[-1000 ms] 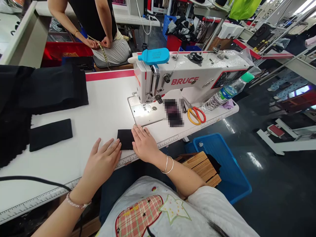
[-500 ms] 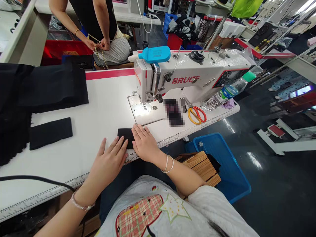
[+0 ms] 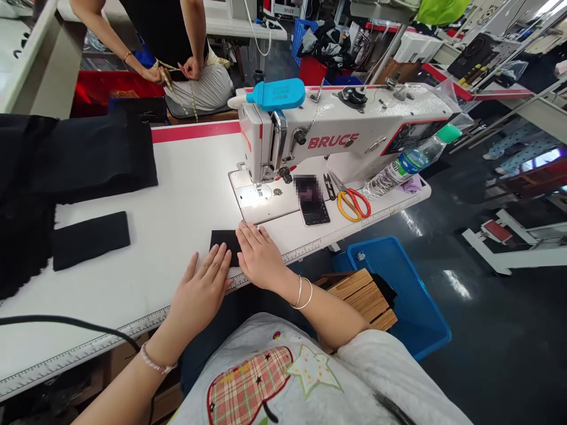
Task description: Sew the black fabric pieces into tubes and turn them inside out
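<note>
A white worktop (image 3: pixel 168 171) carries a BRUCE sewing machine (image 3: pixel 341 118), with glare from its lamp washing out part of the needle plate (image 3: pixel 252 198). A co-worker (image 3: pixel 163 29), head out of frame, holds a tape measure (image 3: pixel 177 74) beyond the worktop. At far left, a black fabric stack (image 3: pixel 88 159) runs off the frame, with 1 black fabric strip (image 3: pixel 91 241) just in front of it. Beside the machine's base lie orange-and-red scissors (image 3: pixel 354 203) and a phone (image 3: pixel 313 212), its upper part pixelated.

A small black fabric piece (image 3: pixel 224 245) lies on the worktop just in front of the needle plate. The right hand (image 3: pixel 261 258) hides its right end, so its full outline cannot be confirmed. The right hand's fingers (image 3: pixel 252 239) lie extended and unclenched on it. The left hand (image 3: pixel 199 295) rests open, its fingers (image 3: pixel 212 262) at the piece's near edge.
</note>
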`<act>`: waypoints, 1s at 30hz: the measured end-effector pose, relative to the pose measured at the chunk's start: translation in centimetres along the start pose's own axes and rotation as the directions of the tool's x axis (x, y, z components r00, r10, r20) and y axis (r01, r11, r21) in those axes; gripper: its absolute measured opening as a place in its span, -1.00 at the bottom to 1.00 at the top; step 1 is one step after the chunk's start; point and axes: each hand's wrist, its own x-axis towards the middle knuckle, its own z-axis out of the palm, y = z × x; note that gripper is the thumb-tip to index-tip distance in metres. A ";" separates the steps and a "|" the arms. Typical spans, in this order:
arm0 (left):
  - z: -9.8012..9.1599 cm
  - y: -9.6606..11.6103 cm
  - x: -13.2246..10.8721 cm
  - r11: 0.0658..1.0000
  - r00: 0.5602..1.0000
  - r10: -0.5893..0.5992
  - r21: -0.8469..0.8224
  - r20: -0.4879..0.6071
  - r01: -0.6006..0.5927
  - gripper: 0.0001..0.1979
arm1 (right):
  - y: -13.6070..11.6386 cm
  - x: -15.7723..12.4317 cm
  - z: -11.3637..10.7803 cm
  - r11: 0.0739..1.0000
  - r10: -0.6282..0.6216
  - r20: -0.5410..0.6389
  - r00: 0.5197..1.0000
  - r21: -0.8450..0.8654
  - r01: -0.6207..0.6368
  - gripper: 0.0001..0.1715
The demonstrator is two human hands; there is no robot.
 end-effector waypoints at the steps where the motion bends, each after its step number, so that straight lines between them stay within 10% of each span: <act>1: 0.1 0.0 0.0 1.000 1.000 -0.008 -0.005 -0.003 0.008 -0.30 | 0.0 0.0 0.0 1.000 0.001 -0.005 1.000 0.001 -0.001 -0.39; 17: 0.8 2.4 1.4 0.998 0.998 -0.039 -0.052 -0.042 0.037 -0.49 | 1.1 0.0 1.1 1.000 -0.002 0.013 1.000 0.024 0.002 -0.39; 30: -0.2 2.3 4.2 0.993 0.975 -0.081 -0.102 -0.209 0.061 -0.74 | 5.3 -1.4 -3.2 0.986 -0.162 0.091 0.983 0.046 0.159 -0.50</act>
